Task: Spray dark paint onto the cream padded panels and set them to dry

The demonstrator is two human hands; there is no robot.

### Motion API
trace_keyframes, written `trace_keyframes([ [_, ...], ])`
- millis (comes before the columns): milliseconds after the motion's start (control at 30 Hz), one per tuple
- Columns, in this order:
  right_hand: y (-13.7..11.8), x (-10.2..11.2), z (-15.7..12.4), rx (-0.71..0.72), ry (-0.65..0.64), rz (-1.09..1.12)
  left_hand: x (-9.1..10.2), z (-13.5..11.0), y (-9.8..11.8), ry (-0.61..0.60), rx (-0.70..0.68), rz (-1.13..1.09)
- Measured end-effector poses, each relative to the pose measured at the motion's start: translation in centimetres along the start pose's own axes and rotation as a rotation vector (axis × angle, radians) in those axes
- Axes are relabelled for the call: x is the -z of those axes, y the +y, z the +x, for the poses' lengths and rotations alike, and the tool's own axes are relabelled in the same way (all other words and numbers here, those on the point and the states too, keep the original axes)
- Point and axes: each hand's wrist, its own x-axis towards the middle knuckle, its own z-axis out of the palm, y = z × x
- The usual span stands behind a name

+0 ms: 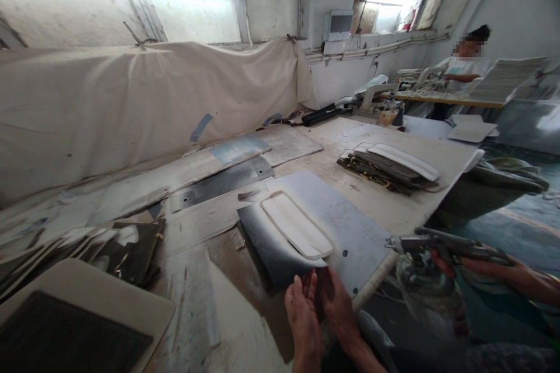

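Note:
A dark leather-like panel (pixel 266 256) lies near the table's front edge, partly over a pale grey board (pixel 350 215). On it rests a white rounded-rectangle piece (pixel 297 224) with a raised rim. My left hand (pixel 301 309), fingers pointing up and slightly curled, appears closed at the panel's near corner. Beside it, my right hand (pixel 339 306) grips a dark reddish flap at that corner, partly hidden by the fingers. To the right, another person's hand (pixel 485 268) holds a spray gun (pixel 450 245) with a cloudy cup (pixel 424 280) below, its nozzle toward the grey board.
Stacked dark pieces with gold-coloured fittings (pixel 389 172) lie farther right; more dark pieces (pixel 135 250) are at left. A cream board with a dark panel (pixel 79 332) fills the near left. Cream sheeting (pixel 153 105) hangs behind. A person (pixel 468 67) works at a far table.

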Motion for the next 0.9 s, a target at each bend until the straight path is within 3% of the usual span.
trace_keyframes([
  [167,-1.1,-1.5,1.5,-0.065,-0.023,0.112,0.2,0.2,0.2,0.005,-0.013,0.002],
  [333,-0.1,-1.4,2.0,-0.139,0.018,0.215,0.7,0.3,0.2,0.011,-0.017,0.02],
  [633,1.4,-0.1,-1.7,-0.267,0.043,0.318,3.5,1.6,-1.8,0.011,0.037,0.053],
  [900,-0.4,2.2,-3.5,-0.241,0.036,0.127,5.3,2.6,-3.4,0.029,0.104,0.017],
])
